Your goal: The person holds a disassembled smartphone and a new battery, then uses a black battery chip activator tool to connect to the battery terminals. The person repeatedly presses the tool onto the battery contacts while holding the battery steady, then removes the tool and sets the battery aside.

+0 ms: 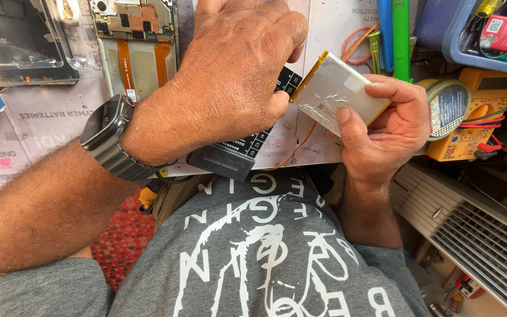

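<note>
Grey shirt (pixel 259 252) fills the bottom of our view, closest to the lens, with our two forearms rising out of it toward the bench.

Our right hand (pixel 385 126) pinches a flat silver battery (pixel 338 94): thumb pressed on its face near the lower edge, the other fingers curled round its far side. The battery is tilted, held just above the bench edge, a yellow band showing along its upper edge. Our left hand (pixel 236 76) comes across from the other side, fingers bunched together and curled down, their tips meeting the battery's left corner; we cannot tell exactly what they grip there. On that wrist sits a dark watch (pixel 110 138) with a grey band.

Under the left hand lies a black pad (pixel 239 152) with white markings, tipped over the bench edge. Beyond it, an opened phone (pixel 139 41) shows its copper-coloured parts. To the right of the battery sit a roll of tape (pixel 450 105) and a yellow meter (pixel 488 111), touching each other, with a blue tray (pixel 459 41) behind them.
</note>
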